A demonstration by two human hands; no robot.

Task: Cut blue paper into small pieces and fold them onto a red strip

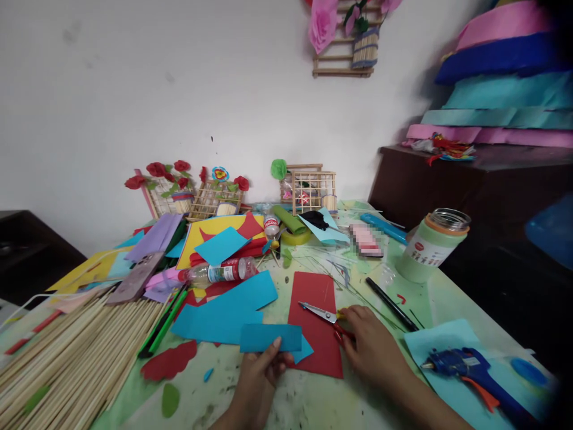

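Observation:
A folded-looking strip of blue paper (268,337) is pinched between the thumb and fingers of my left hand (263,375), low over the table. My right hand (373,343) has its fingers closed at the red handles of the scissors (321,312), whose blades point left, slightly apart. Beneath the scissors lies a sheet of red card (312,291). A small blue paper piece (305,351) pokes out behind the strip, over the card. Larger blue sheets (224,316) are spread just left of the card.
Bamboo sticks (76,358) cover the left front. A plastic bottle (224,272) lies behind the blue sheets. At right are a black marker (391,304), a green jar (427,251) and a blue glue gun (470,364). Stick frames with paper flowers (219,200) stand against the wall.

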